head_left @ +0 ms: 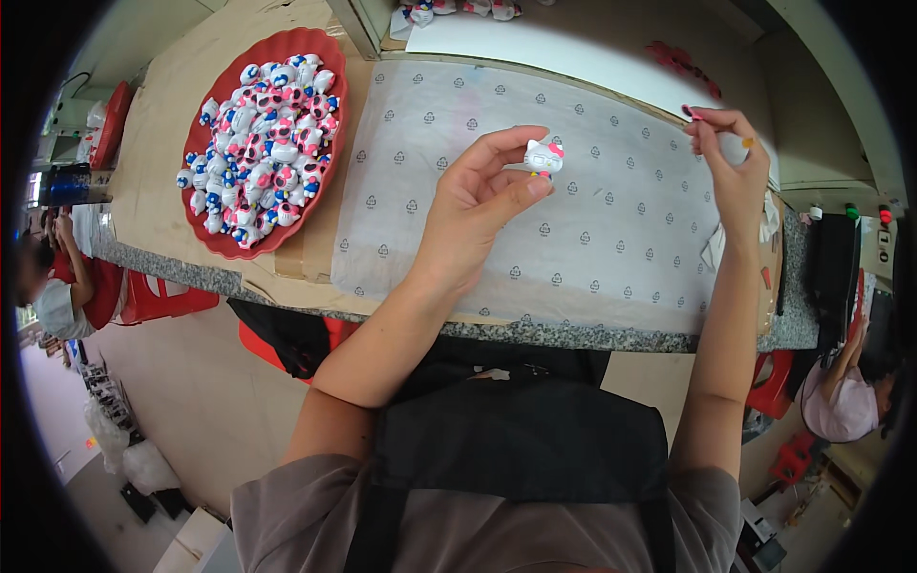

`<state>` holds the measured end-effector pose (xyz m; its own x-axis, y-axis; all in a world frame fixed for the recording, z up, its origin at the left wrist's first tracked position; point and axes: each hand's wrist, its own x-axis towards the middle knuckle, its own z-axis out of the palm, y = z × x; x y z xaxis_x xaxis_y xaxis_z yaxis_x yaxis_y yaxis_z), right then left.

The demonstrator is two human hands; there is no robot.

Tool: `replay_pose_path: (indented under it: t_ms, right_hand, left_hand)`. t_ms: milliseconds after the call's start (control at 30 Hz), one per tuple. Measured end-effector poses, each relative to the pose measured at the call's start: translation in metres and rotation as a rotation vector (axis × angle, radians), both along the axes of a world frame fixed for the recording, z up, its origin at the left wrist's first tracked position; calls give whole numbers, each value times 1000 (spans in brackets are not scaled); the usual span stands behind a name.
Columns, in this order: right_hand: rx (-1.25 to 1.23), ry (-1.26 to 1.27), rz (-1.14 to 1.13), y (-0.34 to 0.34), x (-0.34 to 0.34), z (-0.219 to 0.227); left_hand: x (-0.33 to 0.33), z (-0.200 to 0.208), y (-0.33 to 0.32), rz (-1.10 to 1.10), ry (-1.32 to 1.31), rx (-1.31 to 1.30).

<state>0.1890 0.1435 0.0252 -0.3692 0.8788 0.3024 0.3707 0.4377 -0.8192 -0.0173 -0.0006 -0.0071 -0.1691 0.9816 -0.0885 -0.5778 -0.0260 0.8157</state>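
Observation:
My left hand (468,205) pinches a small white cat figurine (544,159) with a pink bow between thumb and fingertips, above the sheet-covered bench. Off to the right, my raised right hand (731,153) is closed at the fingertips on a tiny pink-and-black piece (690,114), shaped like toy sunglasses. The two hands are well apart. A yellow-orange patch is on one right finger. At the left stands a red scalloped tray (336,86) heaped with similar white, pink and blue figurines (263,153).
A white printed sheet (430,258) covers the bench's middle. Behind it, a shelf (573,43) holds more figurines (463,10) and a pile of red-pink pieces (678,62). Crumpled paper (714,246) lies by my right forearm. Other people sit at far left and far right.

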Motion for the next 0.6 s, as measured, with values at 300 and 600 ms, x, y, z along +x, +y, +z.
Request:
replay_pose_path:
  t_ms: [300, 600]
  right_hand:
    - [-560, 115, 332, -58, -52, -14]
    - [-643, 321, 204, -64, -48, -18]
  left_hand:
    - [2, 0, -3, 41, 15, 32]
    - [4, 1, -6, 45, 166, 17]
